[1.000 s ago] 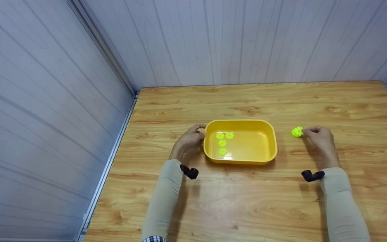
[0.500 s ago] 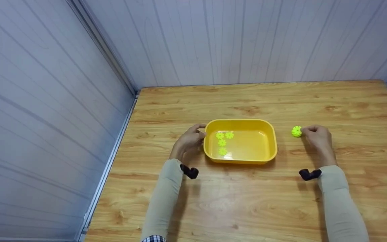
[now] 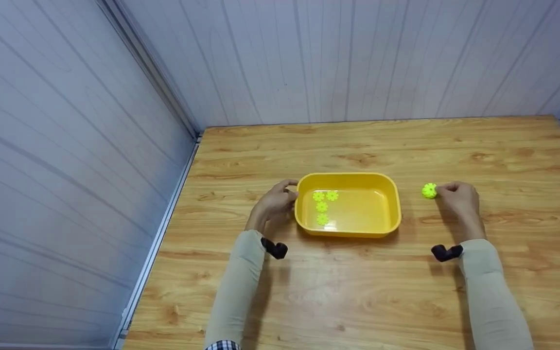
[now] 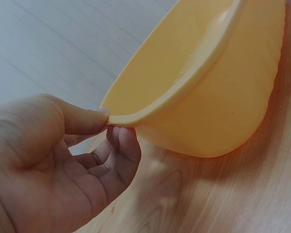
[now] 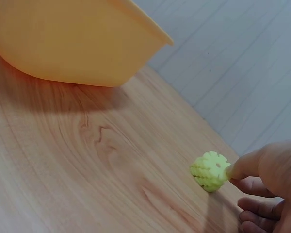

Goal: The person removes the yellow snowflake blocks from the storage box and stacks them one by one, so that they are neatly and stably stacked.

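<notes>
While the left hand (image 3: 274, 204) pinches the yellow tray's (image 3: 393, 194) rim, the right hand (image 3: 459, 197) pinches a green toothed piece (image 3: 429, 190) on the tabletop (image 3: 358, 291); next likely needs lifting it clear over the tray's wall.

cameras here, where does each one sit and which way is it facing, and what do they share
Head: worn on the head, looking forward and down at the wooden table; shows both sleeved forearms, left hand, right hand.
Left wrist: low beside the left hand, facing the yellow tub; thumb and fingers pinch its rim.
Right wrist: low beside the right hand, facing along the table toward the tub; fingertips touch the green toothed piece.
Shared: all three show the tub; head and right wrist both show the green piece.
</notes>
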The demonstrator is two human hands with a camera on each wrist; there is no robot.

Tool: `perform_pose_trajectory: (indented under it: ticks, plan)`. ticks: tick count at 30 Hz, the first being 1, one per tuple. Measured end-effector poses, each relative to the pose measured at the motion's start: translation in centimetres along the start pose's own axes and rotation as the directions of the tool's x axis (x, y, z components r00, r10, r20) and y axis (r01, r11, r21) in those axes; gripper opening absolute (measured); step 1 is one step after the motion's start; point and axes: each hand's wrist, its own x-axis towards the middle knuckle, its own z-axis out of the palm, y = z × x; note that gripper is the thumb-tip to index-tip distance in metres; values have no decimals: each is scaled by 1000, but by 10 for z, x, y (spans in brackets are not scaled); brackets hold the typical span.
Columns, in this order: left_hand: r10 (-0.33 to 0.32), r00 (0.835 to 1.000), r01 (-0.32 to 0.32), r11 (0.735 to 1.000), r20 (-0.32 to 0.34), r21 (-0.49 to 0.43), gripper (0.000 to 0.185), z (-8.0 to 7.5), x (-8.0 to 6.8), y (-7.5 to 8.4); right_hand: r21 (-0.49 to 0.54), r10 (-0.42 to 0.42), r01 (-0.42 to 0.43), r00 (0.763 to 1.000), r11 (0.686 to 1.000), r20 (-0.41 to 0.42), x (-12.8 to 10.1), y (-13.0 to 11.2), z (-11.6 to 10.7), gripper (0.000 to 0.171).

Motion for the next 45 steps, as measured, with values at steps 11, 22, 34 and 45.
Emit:
perform_pose_trajectory:
  ticks: [11, 22, 34, 45]
  plan:
    - [-9, 1000, 9, 1000, 6, -1, 39, 0, -1, -1, -33, 18, -18, 1000, 999, -16, 0, -2, 1, 47]
    - [-13, 1000, 13, 999, 11, -31, 35, 0, -2, -1, -66, 22, -24, 999, 998, -27, -3, -3, -1, 46]
    - [-20, 1000, 20, 1000, 3, -20, 34, 0, -3, -1, -27, 24, -25, 999, 999, -31, -7, -4, -5, 51]
    - [-19, 999, 19, 1000, 38, 6, 39, -1, -4, 3, -9, -22, 22, 999, 1000, -47, -8, -27, -4, 52]
